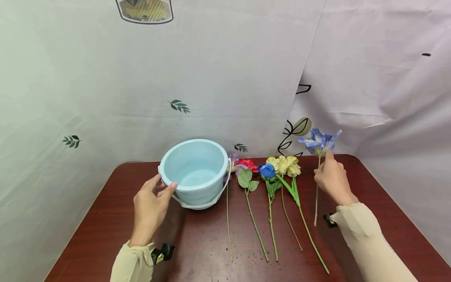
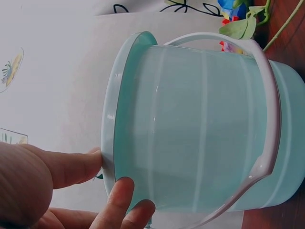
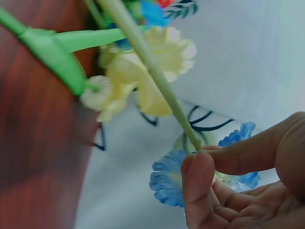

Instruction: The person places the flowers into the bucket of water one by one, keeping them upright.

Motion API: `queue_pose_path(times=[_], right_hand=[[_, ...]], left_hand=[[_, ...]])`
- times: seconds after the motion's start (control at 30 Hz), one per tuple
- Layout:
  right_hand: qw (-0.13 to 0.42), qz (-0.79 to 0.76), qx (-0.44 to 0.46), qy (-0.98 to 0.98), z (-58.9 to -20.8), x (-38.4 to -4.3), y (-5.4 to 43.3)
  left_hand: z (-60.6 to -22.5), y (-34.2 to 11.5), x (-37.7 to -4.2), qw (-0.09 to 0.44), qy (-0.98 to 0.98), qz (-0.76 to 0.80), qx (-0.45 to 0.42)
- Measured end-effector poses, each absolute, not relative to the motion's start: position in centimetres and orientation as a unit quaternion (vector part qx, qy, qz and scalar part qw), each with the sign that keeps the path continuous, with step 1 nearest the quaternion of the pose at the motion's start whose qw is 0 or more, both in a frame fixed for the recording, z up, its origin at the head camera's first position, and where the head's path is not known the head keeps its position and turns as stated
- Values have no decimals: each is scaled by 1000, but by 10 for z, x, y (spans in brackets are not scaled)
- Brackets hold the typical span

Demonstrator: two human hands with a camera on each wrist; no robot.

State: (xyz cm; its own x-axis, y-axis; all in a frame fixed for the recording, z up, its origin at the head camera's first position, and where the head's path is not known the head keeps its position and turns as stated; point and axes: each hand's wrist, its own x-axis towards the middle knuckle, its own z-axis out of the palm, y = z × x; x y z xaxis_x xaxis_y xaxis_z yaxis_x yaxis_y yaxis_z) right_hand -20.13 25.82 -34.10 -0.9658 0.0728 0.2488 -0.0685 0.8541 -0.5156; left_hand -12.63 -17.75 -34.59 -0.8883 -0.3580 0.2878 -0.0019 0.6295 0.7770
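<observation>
A light blue bucket stands upright on the table, its inside bare and its white handle lowered. At its near left rim is my left hand, thumb and fingers gripping the edge; the left wrist view shows fingertips against the outer side below the lip. My right hand pinches the stem of a blue-violet artificial flower between thumb and finger, just under the bloom. That flower is upright, stem hanging downward, right of the other flowers.
Between bucket and right hand lie several artificial flowers on the dark red table: a purple one, a red one, a blue one and yellow blooms. Their stems point toward the near edge. A printed cloth hangs behind.
</observation>
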Motion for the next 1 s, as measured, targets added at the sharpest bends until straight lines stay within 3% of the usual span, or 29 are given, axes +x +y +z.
queue_pose_path(times=[0.27, 0.63, 1.0], right_hand=[[208, 289, 34, -934, -319, -202, 241], [230, 322, 46, -917, -297, -202, 218], [303, 372, 40, -877, -281, -201, 194]], left_hand=[[-346, -178, -126, 216, -876, -418, 101], [-345, -177, -126, 212, -873, -427, 100], [-345, -178, -126, 215, -872, -428, 101]])
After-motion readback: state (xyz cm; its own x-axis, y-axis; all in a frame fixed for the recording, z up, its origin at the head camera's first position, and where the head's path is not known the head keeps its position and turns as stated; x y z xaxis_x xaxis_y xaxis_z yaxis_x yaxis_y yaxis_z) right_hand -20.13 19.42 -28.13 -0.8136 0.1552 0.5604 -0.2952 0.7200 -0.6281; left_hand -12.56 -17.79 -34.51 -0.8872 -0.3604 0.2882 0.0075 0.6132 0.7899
